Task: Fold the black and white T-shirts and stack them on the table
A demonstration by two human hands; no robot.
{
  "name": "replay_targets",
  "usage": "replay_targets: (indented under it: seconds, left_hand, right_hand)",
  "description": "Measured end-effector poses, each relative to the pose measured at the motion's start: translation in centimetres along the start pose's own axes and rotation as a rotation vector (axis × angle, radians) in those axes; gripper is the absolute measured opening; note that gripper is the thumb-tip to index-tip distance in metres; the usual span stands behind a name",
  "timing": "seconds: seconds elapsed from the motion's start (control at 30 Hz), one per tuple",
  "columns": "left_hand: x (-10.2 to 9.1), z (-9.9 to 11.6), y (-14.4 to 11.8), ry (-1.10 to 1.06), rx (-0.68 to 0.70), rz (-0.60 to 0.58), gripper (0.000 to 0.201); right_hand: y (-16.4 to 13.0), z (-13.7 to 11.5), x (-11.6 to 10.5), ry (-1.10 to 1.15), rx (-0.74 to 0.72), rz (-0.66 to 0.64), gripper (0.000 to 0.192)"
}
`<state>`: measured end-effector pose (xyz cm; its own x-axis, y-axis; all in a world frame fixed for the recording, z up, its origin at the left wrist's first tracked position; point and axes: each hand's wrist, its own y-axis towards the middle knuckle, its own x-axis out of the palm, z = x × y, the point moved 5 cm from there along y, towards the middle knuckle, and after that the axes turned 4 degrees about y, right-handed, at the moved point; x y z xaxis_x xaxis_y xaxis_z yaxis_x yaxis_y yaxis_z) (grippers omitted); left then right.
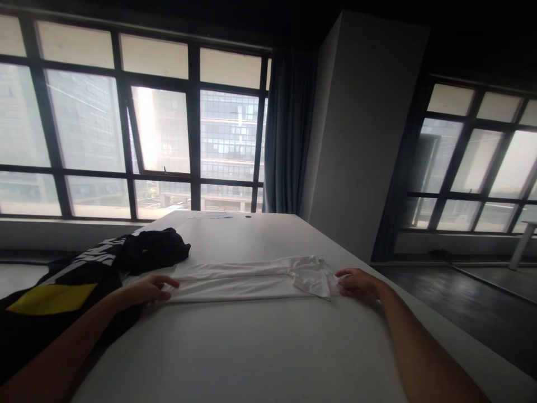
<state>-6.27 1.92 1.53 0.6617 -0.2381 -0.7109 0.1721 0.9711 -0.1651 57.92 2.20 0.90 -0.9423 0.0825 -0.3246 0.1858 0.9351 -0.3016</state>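
Cloth (243, 284), white, thin and folded into a long strip, is laid on the smooth white tabletop (251, 347) between left grip (146, 290) and right grip (361, 282), their closure untellable; probably light and limp, it is best held at both ends.

The white garment (239, 284) looks to me like thin cloth, matt and lightly creased; the black clothes (155, 247) are dull fabric too. The table (251, 352) seems smooth, faintly sheeny, the floor (432, 294) glossier, the curtain (287, 129) matt cloth.
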Motion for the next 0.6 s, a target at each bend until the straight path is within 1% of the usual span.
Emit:
replay_targets:
  seconds: [0.07, 0.13, 0.2, 0.3, 0.37, 0.43, 0.53, 0.6]
  left_hand:
    - [-0.1, 0.1, -0.4, 0.041, 0.009, -0.058, 0.056]
    - [-0.2, 0.0, -0.7, 0.069, 0.003, -0.085, 0.049]
    - [-0.3, 0.1, -0.9, 0.101, 0.009, -0.099, 0.047]
    - [-0.2, 0.0, -0.9, 0.149, 0.013, -0.123, 0.049]
    - [-0.1, -0.2, -0.8, 0.171, 0.014, -0.155, 0.05]
    - [0.1, -0.3, -0.8, 0.179, 0.02, -0.192, 0.048]
    - [0.4, 0.0, -1.0, 0.184, 0.018, -0.222, 0.041]
    - [0.4, 0.4, -1.5, 0.182, 0.005, -0.218, 0.035]
  right_hand:
    - [0.0, 0.3, -0.4, 0.062, 0.026, 0.011, 0.046]
    - [0.1, 0.4, -1.2, 0.058, 0.019, 0.044, 0.04]
    - [0.3, 0.3, -1.8, 0.009, -0.011, 0.069, 0.035]
    - [0.6, 0.2, -2.3, -0.085, -0.067, 0.09, 0.027]
    - [0.9, 0.2, -2.4, -0.189, -0.069, 0.112, 0.026]
    - [1.2, 0.2, -2.3, -0.346, -0.053, 0.135, 0.028]
    - [1.8, 0.0, -2.1, -0.578, -0.077, 0.168, 0.028]
    - [2.1, -0.1, -2.4, -0.679, -0.102, 0.204, 0.024]
